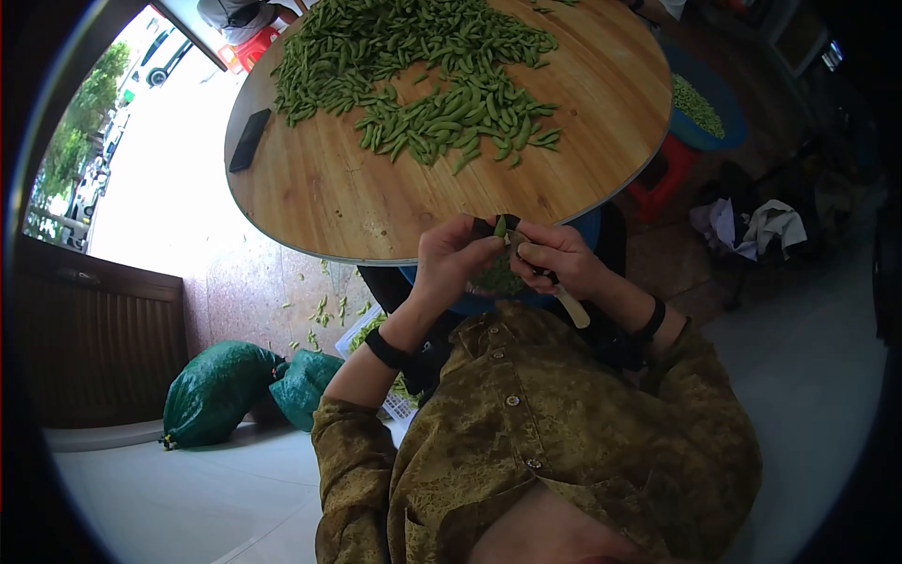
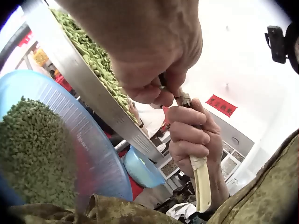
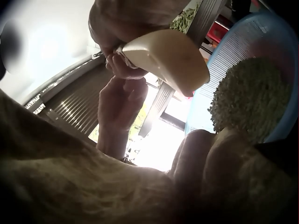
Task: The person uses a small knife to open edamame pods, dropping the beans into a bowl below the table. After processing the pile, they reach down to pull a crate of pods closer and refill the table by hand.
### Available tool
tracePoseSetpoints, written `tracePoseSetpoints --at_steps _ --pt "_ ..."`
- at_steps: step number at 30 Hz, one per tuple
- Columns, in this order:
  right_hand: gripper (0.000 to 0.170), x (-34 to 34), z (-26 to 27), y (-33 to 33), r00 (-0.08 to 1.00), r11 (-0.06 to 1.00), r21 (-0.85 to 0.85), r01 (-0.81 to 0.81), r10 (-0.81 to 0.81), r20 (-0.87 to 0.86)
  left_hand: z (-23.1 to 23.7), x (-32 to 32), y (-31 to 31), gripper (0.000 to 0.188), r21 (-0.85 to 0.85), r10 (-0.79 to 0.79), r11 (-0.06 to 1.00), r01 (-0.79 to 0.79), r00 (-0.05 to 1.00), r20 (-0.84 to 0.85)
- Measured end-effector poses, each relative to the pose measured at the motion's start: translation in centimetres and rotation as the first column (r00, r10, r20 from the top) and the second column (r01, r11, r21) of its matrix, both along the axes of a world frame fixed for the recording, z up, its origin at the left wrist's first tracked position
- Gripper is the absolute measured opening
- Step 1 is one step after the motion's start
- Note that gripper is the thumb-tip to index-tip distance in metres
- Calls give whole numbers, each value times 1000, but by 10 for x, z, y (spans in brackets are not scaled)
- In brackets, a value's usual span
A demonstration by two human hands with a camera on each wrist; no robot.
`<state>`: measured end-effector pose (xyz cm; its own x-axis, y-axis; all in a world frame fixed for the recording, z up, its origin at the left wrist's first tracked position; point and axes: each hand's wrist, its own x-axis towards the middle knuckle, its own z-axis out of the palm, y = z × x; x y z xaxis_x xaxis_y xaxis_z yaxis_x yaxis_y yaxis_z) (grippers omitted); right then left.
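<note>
**Green pod (image 1: 501,227): light, bendy, go easy on it**

It's up between both hands, close to the counter's (image 1: 324,202) near edge. Left hand (image 1: 453,256) fingers look to be pinching it; right hand (image 1: 568,261) fingers are wrapped round a pale-handled tool (image 1: 572,307). Can't make out the tool's tip.

My guess: weighs basically nothing, flexes, slips if damp, bruises if squeezed. I'd pinch the flat sides near one end, away from the tool.

Counter's round and wood-look. From the hands: pod heap (image 1: 423,85) at 11 o'clock, dark slab (image 1: 250,141) at 10, green sack (image 1: 219,390) on the floor (image 1: 122,489) at 8, blue basin (image 1: 736,133) at 2.
</note>
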<state>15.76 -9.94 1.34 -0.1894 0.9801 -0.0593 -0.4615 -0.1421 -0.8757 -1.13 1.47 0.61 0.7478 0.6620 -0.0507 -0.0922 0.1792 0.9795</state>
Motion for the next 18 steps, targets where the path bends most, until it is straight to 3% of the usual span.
tracePoseSetpoints --at_steps 9,13,15,16,18 --pt "41 -3 3 -3 995 998 0 60 -60 75 0 1 -2 14 81 14 997 -13 1000 -13" --pt "38 -1 -3 -1 987 994 47 95 -100 125 0 -1 0 11 -2 -18 1000 18 999 42" --pt "37 3 -7 0 991 995 59 83 -89 105 -1 -1 6 9 -294 -122 945 146 988 97" --pt "36 3 -8 -1 997 996 68 60 -63 50 -2 -1 7 9 -295 -122 944 145 988 97" --pt "35 6 -8 -1 999 996 77 35 -34 -3 -4 -2 7 8 -498 -213 791 354 924 317"
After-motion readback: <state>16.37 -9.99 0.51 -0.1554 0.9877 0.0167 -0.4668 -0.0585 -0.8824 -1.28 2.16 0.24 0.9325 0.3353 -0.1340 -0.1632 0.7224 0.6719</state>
